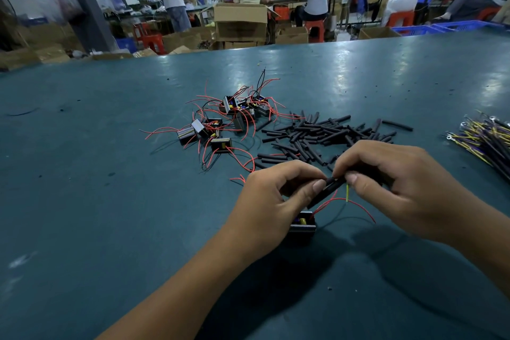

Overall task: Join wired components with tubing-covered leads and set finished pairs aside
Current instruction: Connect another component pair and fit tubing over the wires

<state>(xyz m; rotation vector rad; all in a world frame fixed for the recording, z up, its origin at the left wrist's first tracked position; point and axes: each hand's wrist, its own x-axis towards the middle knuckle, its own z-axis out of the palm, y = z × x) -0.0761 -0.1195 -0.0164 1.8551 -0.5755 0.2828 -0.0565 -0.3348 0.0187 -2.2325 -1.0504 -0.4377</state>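
My left hand and my right hand meet over the near middle of the teal table. Between thumbs and fingers both pinch a black tube that runs slantwise from hand to hand. A short yellow lead sticks down beside my right thumb. Under my left hand hangs a small black boxed component with thin red wires curving off to the right. What lies inside the tube is hidden.
A heap of boxed components with red wires lies beyond my hands. A scatter of black tubing pieces is to its right, and a bundle of yellow and dark leads lies at the right edge. People work at benches far behind.
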